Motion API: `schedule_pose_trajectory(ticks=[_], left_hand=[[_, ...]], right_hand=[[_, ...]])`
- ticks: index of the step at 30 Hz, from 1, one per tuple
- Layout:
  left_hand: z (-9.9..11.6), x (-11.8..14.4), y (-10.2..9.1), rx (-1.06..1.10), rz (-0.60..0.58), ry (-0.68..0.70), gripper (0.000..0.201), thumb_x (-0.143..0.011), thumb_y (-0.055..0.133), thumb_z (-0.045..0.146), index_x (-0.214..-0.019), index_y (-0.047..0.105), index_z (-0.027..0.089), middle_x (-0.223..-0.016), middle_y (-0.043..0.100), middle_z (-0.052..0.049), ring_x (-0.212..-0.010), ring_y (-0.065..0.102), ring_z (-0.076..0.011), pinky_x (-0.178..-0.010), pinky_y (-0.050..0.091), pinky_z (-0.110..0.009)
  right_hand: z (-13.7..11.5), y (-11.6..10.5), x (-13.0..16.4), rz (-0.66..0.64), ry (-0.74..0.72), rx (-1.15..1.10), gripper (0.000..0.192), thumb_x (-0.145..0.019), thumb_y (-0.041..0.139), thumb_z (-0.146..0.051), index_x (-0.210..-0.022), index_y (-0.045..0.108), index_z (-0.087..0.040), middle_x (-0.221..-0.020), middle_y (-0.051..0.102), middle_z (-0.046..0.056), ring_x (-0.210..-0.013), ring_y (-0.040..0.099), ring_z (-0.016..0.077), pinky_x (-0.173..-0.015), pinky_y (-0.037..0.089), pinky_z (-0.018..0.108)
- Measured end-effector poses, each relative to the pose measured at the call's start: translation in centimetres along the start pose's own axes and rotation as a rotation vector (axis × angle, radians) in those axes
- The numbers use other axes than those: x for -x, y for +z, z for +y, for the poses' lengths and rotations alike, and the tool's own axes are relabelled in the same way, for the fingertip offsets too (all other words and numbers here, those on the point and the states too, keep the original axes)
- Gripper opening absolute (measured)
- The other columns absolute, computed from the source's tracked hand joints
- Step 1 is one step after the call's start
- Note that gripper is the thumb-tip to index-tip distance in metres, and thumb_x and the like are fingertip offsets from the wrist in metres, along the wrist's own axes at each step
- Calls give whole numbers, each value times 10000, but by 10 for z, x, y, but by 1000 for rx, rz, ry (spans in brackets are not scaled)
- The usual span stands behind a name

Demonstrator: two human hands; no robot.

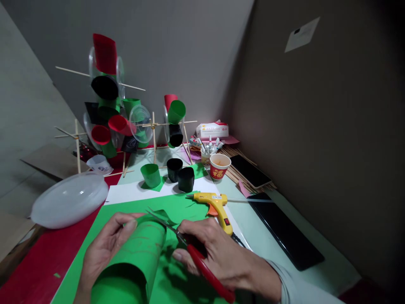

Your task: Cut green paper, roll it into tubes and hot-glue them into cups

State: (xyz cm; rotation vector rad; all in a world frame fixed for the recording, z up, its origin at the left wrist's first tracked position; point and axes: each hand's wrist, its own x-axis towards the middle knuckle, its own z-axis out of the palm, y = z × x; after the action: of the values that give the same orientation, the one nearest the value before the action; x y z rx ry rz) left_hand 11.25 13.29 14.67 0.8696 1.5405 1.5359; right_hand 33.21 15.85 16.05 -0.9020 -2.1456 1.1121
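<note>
My left hand (106, 247) grips a rolled tube of green paper (136, 264), lying over a flat green sheet (126, 209) on the table. In my right hand (218, 255) are red-handled scissors (196, 257); their blades point up-left and cut into the far end of the green tube, where a thin paper strip curls away. A yellow hot glue gun (215, 204) lies just beyond my right hand, nozzle pointing left.
Green (151, 175) and black paper cylinders (185, 179) stand behind the sheet. Stick-and-cup wheel models (109, 114) rise at the back. A clear plastic lid (69, 198) is at left, a red paper cup (219, 165) and a phone (249, 170) at right, by the wall.
</note>
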Motion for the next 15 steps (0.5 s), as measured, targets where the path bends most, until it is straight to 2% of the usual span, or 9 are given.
schedule_pose_trajectory(ticks=[4,9,13,15], left_hand=[[-3,-4,-4,48,-5,-12,450,-511,926,689,-649,698,326,-811,770,24,-577,659,-172,-492,570,-267],[-3,-7,-7,41,-24,13,483,-496,884,770,-645,697,350,-891,770,42,-710,688,-171,-600,583,-226],[-3,-7,-9,15,-75,23,432,-577,871,739,-679,700,355,-921,768,8,-678,675,-195,-557,583,-265],[-3,-7,-10,9,-87,33,439,-595,854,748,-678,697,347,-930,768,14,-683,665,-180,-563,573,-241]], right_hand=[[-2,-4,2,-52,11,33,193,-939,654,-352,-834,561,-221,-658,463,-67,-594,356,112,-598,327,233],[-4,-7,2,-82,15,77,223,-948,650,-341,-809,520,-224,-668,464,-67,-621,377,121,-657,338,254],[-5,-9,1,-102,14,70,247,-962,633,-350,-798,494,-227,-656,461,-67,-601,366,118,-631,321,251],[-5,-11,1,-111,6,84,259,-964,628,-351,-790,480,-228,-636,445,-70,-592,358,118,-625,316,250]])
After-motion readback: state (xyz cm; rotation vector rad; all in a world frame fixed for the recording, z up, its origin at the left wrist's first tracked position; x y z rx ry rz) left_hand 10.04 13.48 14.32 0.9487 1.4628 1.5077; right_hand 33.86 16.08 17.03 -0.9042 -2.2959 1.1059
